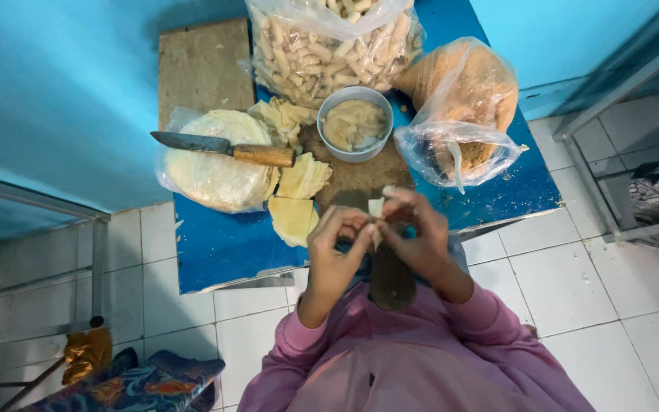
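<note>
Grip: both hands closed on one small pale wrapper roll (376, 207), held in the air above the near edge of the bench (215, 252). Left hand (335, 248) pinches it from the left w/ thumb and forefingers; right hand (413, 233) pinches from the right, fingers curled over the top. Roll sits between the two sets of fingertips, mostly hidden; long axis looks roughly upright in view, cannot confirm. Both hands equally near to it, touching.

Just beyond the hands: dark wooden board (360, 177), handle running back toward the body. Left of board: cut yellow wrapper squares (299, 198), closer to left hand. Further left: round wrapper stack in plastic (215, 164), w/ knife (223, 147) lying across it, blade pointing left.

Beyond board: metal bowl of pale filling (355, 123), straight ahead of the grip. Right of it: open bag of brown crumbs (463, 107), nearer right hand. Farthest: clear bag of finished rolls (329, 46).
</note>
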A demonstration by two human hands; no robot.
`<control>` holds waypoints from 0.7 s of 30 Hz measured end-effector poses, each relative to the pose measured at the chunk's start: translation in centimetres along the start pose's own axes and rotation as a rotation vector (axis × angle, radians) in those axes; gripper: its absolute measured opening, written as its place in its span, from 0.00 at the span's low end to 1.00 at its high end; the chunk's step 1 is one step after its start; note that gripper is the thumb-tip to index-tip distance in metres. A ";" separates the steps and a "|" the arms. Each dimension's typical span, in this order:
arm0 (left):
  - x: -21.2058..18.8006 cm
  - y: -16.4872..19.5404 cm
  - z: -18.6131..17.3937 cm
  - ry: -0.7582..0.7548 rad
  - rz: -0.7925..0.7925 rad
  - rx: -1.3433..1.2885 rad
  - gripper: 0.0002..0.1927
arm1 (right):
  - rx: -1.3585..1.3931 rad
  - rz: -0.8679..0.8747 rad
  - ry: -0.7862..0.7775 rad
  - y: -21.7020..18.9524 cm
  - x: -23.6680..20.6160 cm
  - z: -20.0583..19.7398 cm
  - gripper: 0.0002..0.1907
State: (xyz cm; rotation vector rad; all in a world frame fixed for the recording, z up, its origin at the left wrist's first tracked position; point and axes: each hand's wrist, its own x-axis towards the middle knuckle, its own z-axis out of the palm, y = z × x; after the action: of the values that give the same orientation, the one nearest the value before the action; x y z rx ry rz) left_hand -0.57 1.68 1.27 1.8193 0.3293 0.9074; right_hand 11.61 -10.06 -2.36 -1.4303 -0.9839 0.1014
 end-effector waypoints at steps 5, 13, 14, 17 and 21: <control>0.1 0.0 0.3 -0.039 -0.076 -0.095 0.05 | -0.242 -0.185 0.004 -1.5 -0.5 0.1 0.27; -0.3 -1.1 -0.1 -0.078 -0.112 -0.211 0.02 | 0.361 0.144 -0.103 -0.3 -0.4 -0.1 0.33; -0.5 -1.4 -0.1 -0.075 -0.102 -0.214 0.02 | 0.399 0.181 -0.094 -0.1 -0.5 -0.1 0.33; -1.1 -2.7 0.1 -0.068 -0.127 -0.303 0.03 | 0.504 0.298 -0.044 0.3 -0.3 -0.4 0.32; -1.4 -5.0 0.1 -0.038 -0.245 -0.573 0.04 | 0.654 0.480 0.082 0.5 0.3 -0.9 0.28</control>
State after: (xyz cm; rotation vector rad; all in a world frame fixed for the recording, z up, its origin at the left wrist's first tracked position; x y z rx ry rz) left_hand -0.54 2.93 -3.80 1.2359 0.2301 0.7029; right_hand 12.59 -10.51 -2.54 -1.0177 -0.4507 0.6521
